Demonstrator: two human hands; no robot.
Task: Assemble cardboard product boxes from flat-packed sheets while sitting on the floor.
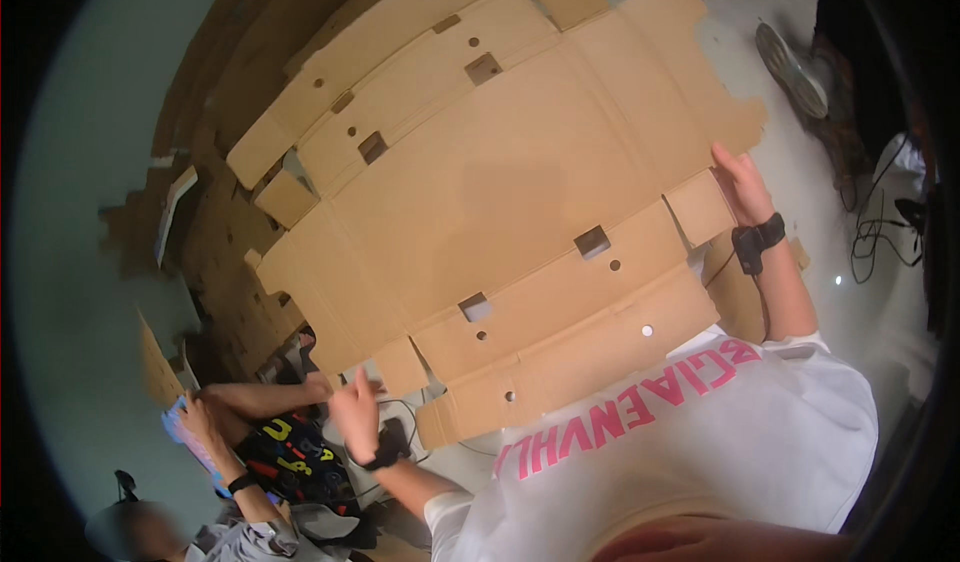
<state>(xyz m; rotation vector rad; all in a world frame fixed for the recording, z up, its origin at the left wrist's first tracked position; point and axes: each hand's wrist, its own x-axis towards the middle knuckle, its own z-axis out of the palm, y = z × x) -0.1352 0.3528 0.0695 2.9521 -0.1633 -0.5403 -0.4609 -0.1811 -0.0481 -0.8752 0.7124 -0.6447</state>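
Observation:
A large flat brown cardboard box blank (490, 172) spreads out in front of me, with creases, side flaps, and several square and round cut-outs. My right hand (745, 192) grips its right edge beside a small flap, the thumb on the upper face and the other fingers mostly hidden. At the near left corner, my left hand (355, 414) holds the edge by a flap, its thumb pointing up and its fingers partly behind the board. Both wrists wear black bands, and the right one carries a small black device (748, 249).
Stacked cardboard (225, 232) lies beyond and left of the blank. At lower left a co-worker (250, 462) sits holding a blue and pink object (195, 442). A shoe (793, 70) is at upper right, and black cables (880, 237) lie on the pale floor.

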